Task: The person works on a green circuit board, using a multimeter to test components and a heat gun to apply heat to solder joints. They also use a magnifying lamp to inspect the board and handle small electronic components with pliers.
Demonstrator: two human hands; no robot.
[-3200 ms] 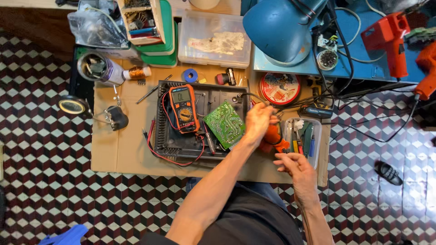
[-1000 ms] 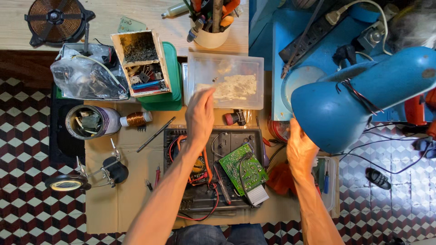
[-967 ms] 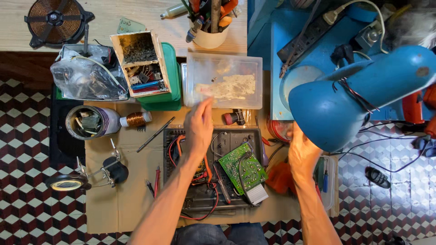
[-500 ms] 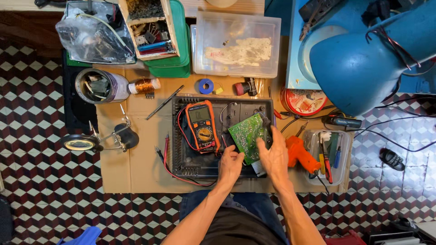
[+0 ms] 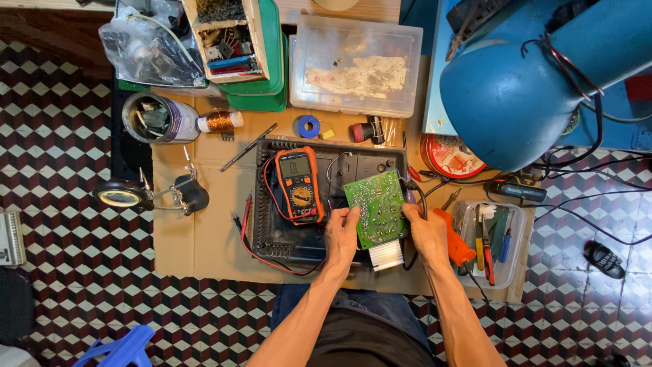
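Both hands are on the board. The left hand (image 5: 341, 234) pinches the near-left edge of the green rectangular circuit board (image 5: 375, 206), fingers curled over its rim, while the right hand (image 5: 428, 234) clamps the opposite edge, thumb side up toward the far corner. So the board is held between the two hands, tilted, solder side up, over the near-right part of the black plastic open casing (image 5: 326, 197).

Just under the grip, toward the person, a white ribbed cylindrical part (image 5: 387, 255) hangs off the board's near edge. To the left of the grip, lying inside the casing, is the orange-and-black handheld multimeter (image 5: 297, 185), its red test lead (image 5: 255, 231) looping out across the brown cardboard work mat (image 5: 204, 238). Right of the right hand sits an orange-handled tool (image 5: 454, 238), then a clear plastic tray of small hand tools (image 5: 496, 238). Beyond the grip, a small blue roll of tape (image 5: 309, 126) and a clear lidded plastic box (image 5: 353, 68); overhead to the right, the big blue lamp shade (image 5: 516, 95).

As I judge it, the good way here is edge contact only, fingertips off the solder joints, board kept level enough that the hanging white part doesn't strain its leads, and the black wires (image 5: 418, 204) near the right thumb left slack.
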